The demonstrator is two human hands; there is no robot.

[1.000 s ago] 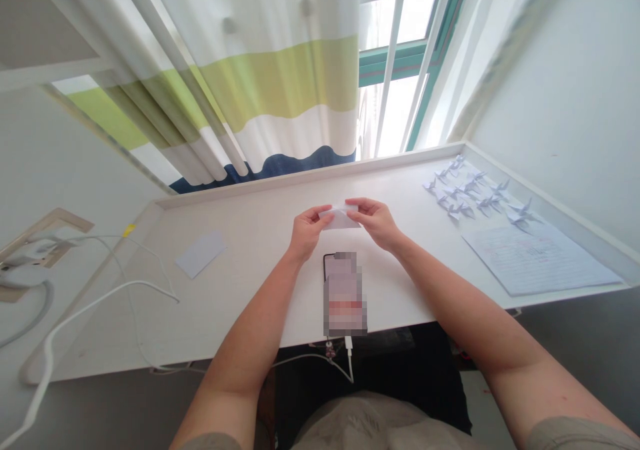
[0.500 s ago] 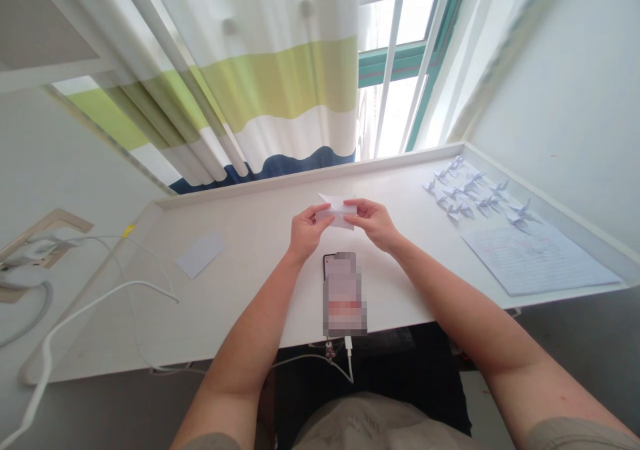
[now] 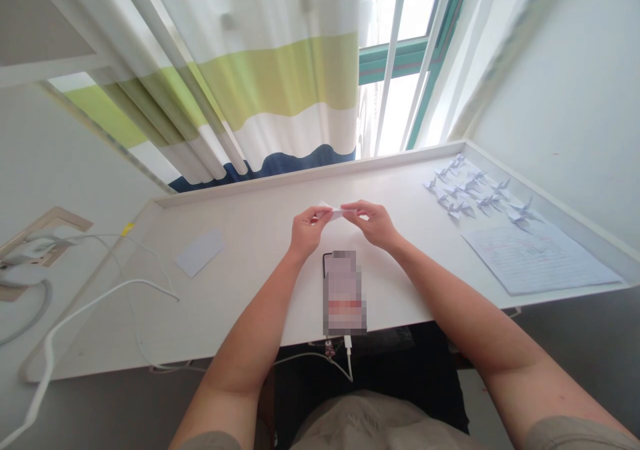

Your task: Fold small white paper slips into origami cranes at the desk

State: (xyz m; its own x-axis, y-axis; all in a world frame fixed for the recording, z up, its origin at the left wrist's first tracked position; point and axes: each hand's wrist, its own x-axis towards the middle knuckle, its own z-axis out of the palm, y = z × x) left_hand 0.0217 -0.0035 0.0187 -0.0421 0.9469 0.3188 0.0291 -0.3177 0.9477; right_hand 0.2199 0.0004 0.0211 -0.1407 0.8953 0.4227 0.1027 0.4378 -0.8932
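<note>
A small folded white paper (image 3: pixel 334 211) is held just above the white desk (image 3: pixel 240 283), seen almost edge-on. My left hand (image 3: pixel 307 229) pinches its left end with thumb and fingers closed. My right hand (image 3: pixel 373 223) pinches its right end the same way. The two hands nearly touch at the fingertips. Directly below them a phone (image 3: pixel 343 293) lies flat on the desk with a white cable plugged into its near end.
Several folded paper cranes (image 3: pixel 470 192) sit at the desk's far right, next to a printed sheet (image 3: pixel 537 258). A blank paper slip (image 3: pixel 200 253) lies at left. White cables (image 3: pixel 100 303) trail over the left edge. Curtain and window stand behind.
The paper has been flattened between my hands: it showed a broad face before and now looks thin and edge-on. Both hands stayed in nearly the same place.
</note>
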